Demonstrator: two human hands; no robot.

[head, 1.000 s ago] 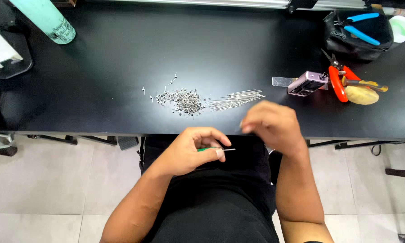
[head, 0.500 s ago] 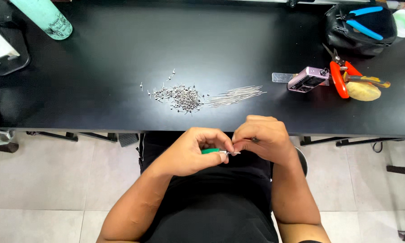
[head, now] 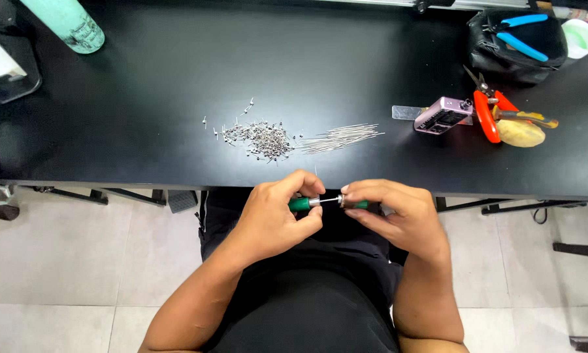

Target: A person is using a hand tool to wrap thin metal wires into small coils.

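Observation:
Both hands meet over my lap, just below the front edge of the black table (head: 144,150). My left hand (head: 274,219) pinches a small green-handled tool (head: 302,203) with a silver metal tip. My right hand (head: 398,216) holds a second small green-and-silver piece (head: 353,203) against that tip, fingertips closed on it. On the table above the hands lie a pile of small silver metal parts (head: 261,137) and a fan of thin silver pins (head: 343,137).
A teal bottle (head: 72,23) stands at the far left. At the right lie a pink rectangular device (head: 444,114), red-handled pliers (head: 487,114), a tan lump (head: 519,133), and a black pouch (head: 513,42) holding blue-handled pliers (head: 522,33). Tiled floor lies below.
My right hand came down from above the table edge to meet the left hand. Both hands now hold the green tool parts together over my lap.

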